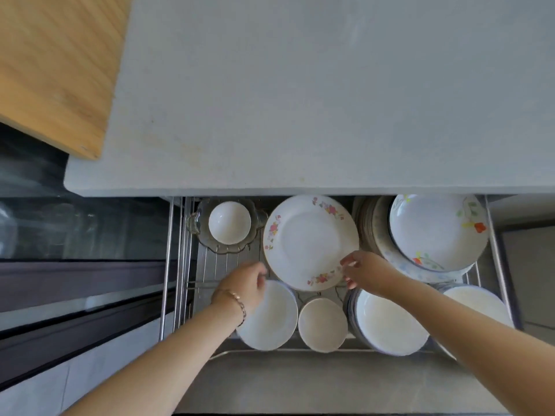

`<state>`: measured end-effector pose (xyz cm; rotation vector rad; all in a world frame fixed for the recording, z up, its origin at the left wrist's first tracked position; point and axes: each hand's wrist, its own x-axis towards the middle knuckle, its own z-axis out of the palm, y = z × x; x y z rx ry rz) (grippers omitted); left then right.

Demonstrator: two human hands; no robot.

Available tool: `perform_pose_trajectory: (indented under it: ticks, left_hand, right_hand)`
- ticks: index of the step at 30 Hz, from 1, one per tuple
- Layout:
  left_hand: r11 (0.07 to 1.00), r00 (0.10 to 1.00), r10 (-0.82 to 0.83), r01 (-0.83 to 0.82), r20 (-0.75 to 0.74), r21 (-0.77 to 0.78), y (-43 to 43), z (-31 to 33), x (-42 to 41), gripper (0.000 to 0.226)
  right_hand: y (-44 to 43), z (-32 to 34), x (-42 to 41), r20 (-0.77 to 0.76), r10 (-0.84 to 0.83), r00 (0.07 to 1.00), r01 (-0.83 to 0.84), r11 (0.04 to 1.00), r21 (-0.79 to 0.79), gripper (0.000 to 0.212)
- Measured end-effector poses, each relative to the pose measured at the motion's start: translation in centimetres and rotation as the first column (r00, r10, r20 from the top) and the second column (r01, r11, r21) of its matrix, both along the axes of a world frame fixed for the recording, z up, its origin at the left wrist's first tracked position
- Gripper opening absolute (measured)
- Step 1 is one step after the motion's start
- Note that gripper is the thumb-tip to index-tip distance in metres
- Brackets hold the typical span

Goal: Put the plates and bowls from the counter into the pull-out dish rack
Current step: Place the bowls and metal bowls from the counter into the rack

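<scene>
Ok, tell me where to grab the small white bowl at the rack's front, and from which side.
Pinch the near rim of the small white bowl from above: it sits mouth up, hemmed by a white dish on its left and stacked bowls on its right.

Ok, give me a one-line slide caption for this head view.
Right hand pinches a floral plate over the rack, left hand at its other edge, among white bowls.

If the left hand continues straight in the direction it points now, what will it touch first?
Most likely the lower left rim of the floral plate, just ahead of the left hand. Depth is unclear, so it might pass under the rim instead.
</scene>
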<state>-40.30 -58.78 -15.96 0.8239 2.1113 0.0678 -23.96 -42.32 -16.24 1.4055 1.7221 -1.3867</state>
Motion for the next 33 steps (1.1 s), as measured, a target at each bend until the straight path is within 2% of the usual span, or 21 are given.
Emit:
perform_pose_trajectory:
  ticks: [2,4,6,8,10,14,18,22,26,29,33]
  left_hand:
    - [0.987,0.998,0.024,-0.033,0.063,0.154,4.2,4.3,-0.6,0.025]
    - [0.946,0.985,0.093,-0.133,0.146,0.296,8.9,8.8,-1.5,0.023]
    - [0.906,0.964,0.14,-0.217,0.226,0.364,13.2,12.6,-2.6,0.02]
    - [0.875,0.95,0.179,-0.272,0.256,0.401,17.3,15.2,-3.9,0.029]
    - [0.863,0.951,0.194,-0.282,0.241,0.42,20.7,17.0,-5.3,0.032]
    - [0.87,0.972,0.204,-0.233,0.112,0.435,25.8,19.1,-7.9,0.019]
    - [0.9,0.98,0.2,-0.174,-0.022,0.4,29.0,18.5,-10.8,0.02]
    - [0.927,0.978,0.182,-0.135,-0.104,0.35,30.9,16.2,-14.0,0.022]
    - [0.934,0.98,0.168,-0.123,-0.109,0.335,32.0,13.4,-17.2,0.026]
    - [0.927,0.977,0.204,-0.172,-0.065,0.334,31.8,12.1,-19.0,0.031]
    - [0.916,0.974,0.226,-0.202,-0.03,0.347,31.3,11.1,-19.9,0.024]
  right_hand:
    - [2.1,3.0,-0.6,-0.067,0.017,0.998,-0.015,0.999,0.03,0.019]
    - [4.9,6.7,-1.4,-0.134,0.062,0.989,-0.053,0.996,0.065,0.016]
    - [8.0,10.4,-2.3,-0.206,0.076,0.976,-0.062,0.995,0.073,0.014]
    - [11.3,13.9,-3.2,-0.269,0.076,0.96,-0.049,0.993,0.106,0.013]
    - [14.8,16.7,-4.3,-0.32,0.039,0.947,0.009,0.989,0.146,0.011]
    - [21.3,20.3,-7.3,-0.41,-0.199,0.89,0.269,0.956,0.121,0.015]
    - [26.2,20.7,-11.3,-0.43,-0.409,0.805,0.466,0.884,0.032,0.018]
    - [28.8,19.1,-16.1,-0.401,-0.63,0.665,0.607,0.769,-0.2,0.033]
    - [31.1,16.8,-21.6,-0.408,-0.701,0.584,0.684,0.696,-0.217,0.05]
    - [31.7,15.2,-24.8,-0.43,-0.76,0.487,0.735,0.623,-0.269,0.035]
    - [31.4,14.4,-26.3,-0.442,-0.833,0.331,0.766,0.511,-0.389,0.011]
